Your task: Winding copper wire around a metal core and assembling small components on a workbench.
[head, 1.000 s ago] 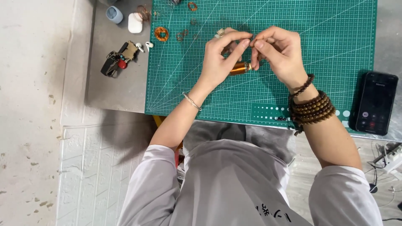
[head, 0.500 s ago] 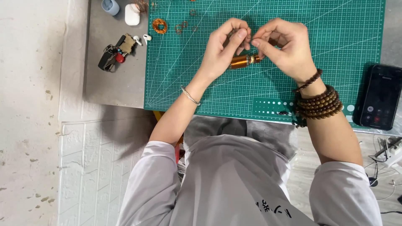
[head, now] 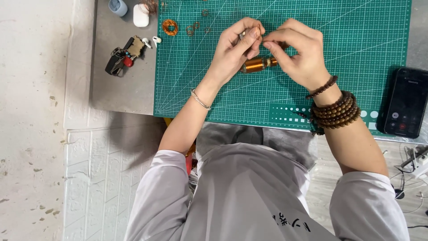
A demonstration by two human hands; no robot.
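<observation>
Centrally, a small spool of copper-coloured wire (head: pixel 257 64) lying on its side on the green gridded cutting mat (head: pixel 356 40), just under both hands. Above it, something tiny pinched between thumb and fingertips of the left hand (head: pixel 234 53), closed on it, and met fingertip to fingertip by the right hand (head: pixel 299 52), likewise closed in a fine pinch; probably a strand of wire from the spool, though too thin to make out. Held low and close to the spool, seemingly to keep the strand short and under control. Thin silver bangle (head: pixel 200 99) on the left wrist, stacked brown wooden bead bracelets (head: pixel 335 110) on the right. Farther up the mat, a small coil of copper wire (head: pixel 170 27) and a few little wire rings (head: pixel 194 28), kept within easy reach. Off the mat, on the grey tabletop (head: pixel 120 91): white earbuds (head: pixel 151 41) beside their white case (head: pixel 141 15), a pale blue round container (head: pixel 117 6), and a dark bunch of keys with a red fob (head: pixel 121 57), pushed aside from the working area. At the right edge, a black smartphone (head: pixel 404 108) with its screen lit, lying flat.
</observation>
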